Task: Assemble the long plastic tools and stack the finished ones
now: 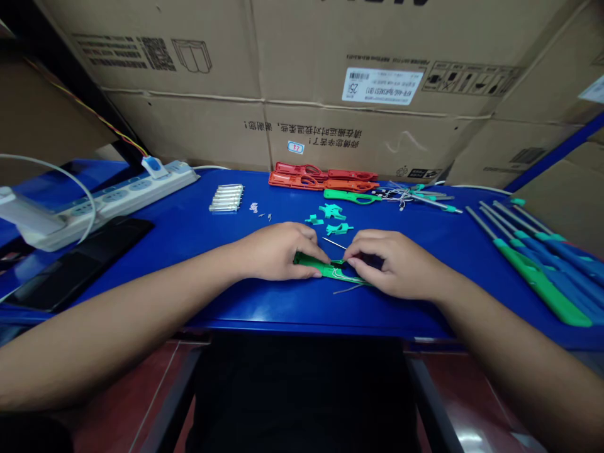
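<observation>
A green plastic casing (326, 269) lies on the blue table in front of me, with thin white wires inside it. My left hand (287, 253) grips its left end between thumb and fingers. At the casing's right part, the thumb and fingertips of my right hand (389, 259) are pinched together near a small dark part; what they hold is too small to name. A thin metal rod (334, 242) sticks out to the left from beside my right fingers. Just behind my hands are small turquoise plastic parts (336, 229).
Orange casings (302, 181) and another green casing (352, 197) lie at the back by a cardboard box (189, 119). Silvery tubes (226, 197), a power strip (123, 196) and a black phone (78, 264) are left. Assembled green and blue lighters (542, 280) lie right.
</observation>
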Available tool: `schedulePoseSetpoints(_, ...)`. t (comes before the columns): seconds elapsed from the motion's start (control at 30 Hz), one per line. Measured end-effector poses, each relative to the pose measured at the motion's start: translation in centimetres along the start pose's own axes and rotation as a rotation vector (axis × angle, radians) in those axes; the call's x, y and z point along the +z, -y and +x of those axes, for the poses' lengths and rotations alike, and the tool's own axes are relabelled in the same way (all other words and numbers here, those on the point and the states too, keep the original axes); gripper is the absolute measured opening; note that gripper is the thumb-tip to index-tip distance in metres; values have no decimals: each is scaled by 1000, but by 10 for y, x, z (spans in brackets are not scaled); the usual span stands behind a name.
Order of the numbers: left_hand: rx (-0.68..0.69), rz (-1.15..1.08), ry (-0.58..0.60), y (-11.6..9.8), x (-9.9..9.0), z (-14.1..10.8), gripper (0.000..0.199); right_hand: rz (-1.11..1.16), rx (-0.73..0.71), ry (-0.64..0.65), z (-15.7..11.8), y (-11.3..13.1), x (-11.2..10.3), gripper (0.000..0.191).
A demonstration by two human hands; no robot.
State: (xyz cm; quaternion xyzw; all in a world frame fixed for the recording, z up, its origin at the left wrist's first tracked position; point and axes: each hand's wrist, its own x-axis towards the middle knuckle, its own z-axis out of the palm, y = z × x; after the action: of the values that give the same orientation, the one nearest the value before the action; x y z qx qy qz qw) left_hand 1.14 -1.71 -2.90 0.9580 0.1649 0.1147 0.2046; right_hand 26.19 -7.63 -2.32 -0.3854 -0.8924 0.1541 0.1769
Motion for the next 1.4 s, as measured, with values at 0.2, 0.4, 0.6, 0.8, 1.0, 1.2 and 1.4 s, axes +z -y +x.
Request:
schedulePoseSetpoints(0.2,41,1,-14,-1,2,-2,29,-44,40,82,-7,8,3,18)
schedulePoseSetpoints(0.4,55,114,-1,-4,4,-4,28,-70,88,11,-10,7,14,22)
schedulePoseSetpoints(0.6,84,209,24,-6,2,-4,29,-88,110,-23,-11,8,8,20)
schedulePoseSetpoints(0.8,99,232,11,-8,4,-4,26,-76,81,14,-16,16,10,22)
schedulePoseSetpoints(1.0,104,240,20,-7,4,-3,29,-120,58,74,-13,21,19,22)
schedulePoseSetpoints(1.2,137,163,30,-3,3,-2,32,-141,12,75,-19,18,16,25)
schedulePoseSetpoints(1.4,117,67,89,-8,4,-2,32,-61,97,-20,-36,14,7,17)
